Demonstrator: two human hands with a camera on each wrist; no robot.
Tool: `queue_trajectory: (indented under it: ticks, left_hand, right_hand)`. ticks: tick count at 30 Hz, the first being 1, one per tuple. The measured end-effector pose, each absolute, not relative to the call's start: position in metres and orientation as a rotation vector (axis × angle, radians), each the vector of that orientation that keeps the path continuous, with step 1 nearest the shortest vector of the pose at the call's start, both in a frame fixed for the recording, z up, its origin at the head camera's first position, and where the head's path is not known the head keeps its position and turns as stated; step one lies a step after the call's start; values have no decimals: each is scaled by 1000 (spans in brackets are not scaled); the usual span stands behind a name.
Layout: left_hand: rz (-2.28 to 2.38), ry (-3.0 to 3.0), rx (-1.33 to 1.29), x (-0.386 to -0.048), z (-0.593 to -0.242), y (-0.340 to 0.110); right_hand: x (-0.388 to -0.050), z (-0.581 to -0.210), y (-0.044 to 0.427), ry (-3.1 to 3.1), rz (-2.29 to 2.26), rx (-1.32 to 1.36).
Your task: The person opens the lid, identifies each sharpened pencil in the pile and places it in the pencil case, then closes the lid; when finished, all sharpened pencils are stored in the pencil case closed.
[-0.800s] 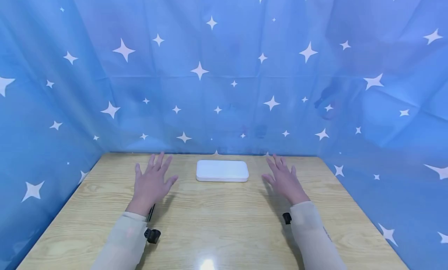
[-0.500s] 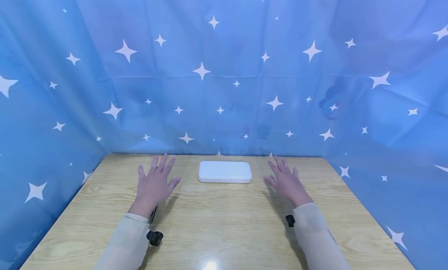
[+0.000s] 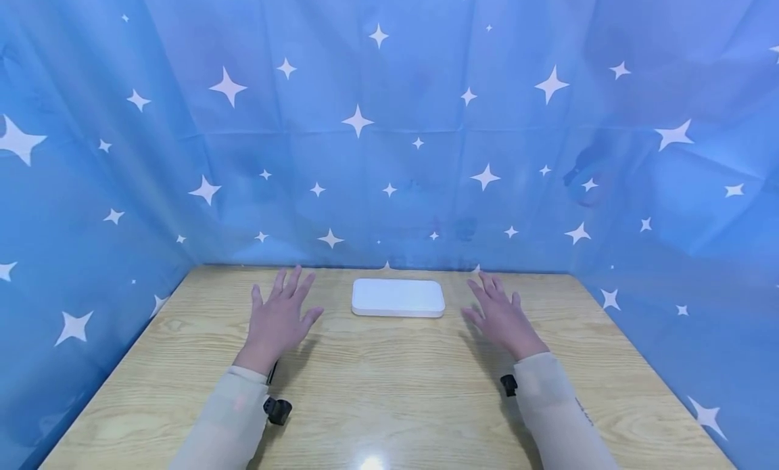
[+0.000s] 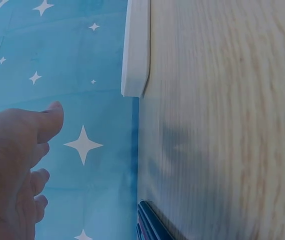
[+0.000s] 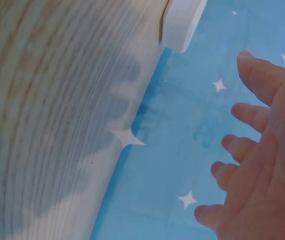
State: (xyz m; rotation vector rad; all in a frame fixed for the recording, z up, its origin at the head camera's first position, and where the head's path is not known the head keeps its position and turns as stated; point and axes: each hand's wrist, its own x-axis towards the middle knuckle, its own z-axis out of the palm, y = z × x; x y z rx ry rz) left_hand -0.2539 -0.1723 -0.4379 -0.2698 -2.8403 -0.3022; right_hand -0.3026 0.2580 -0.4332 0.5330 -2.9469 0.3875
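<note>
My left hand hovers over the left part of the table, palm down, fingers spread, holding nothing. Its thumb side faces a white rounded box lying near the table's back edge. On the box's other side my right hand is raised above the wood with spread fingers and an empty palm. Under my left wrist a dark, thin item shows in part; in the left wrist view a dark object lies at the bottom. Both wrist views catch one end of the white box.
A wooden table reaches back to a blue curtain with white stars, which also hangs along both sides. Small black devices sit at both wrists. Light glares off the table's front.
The head view has turned slightly, so the table and box appear a little further right. Both hands keep nearly the same spread pose, and nothing has been taken hold of.
</note>
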Motion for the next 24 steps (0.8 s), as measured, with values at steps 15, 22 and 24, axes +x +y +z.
queue_trajectory:
  ticks: [15, 22, 24]
  left_hand:
    - [-580, -2857, -361, -272, -448, -175]
    - [-683, -2878, -422, -285, -452, -173]
    - [-672, -2885, -444, -288, -452, -172]
  right_hand:
    - [-314, -447, 226, -3004, 616, 695]
    - [-324, -450, 215, -3053, 723, 746]
    - [-327, -448, 213, -3060, 741, 745]
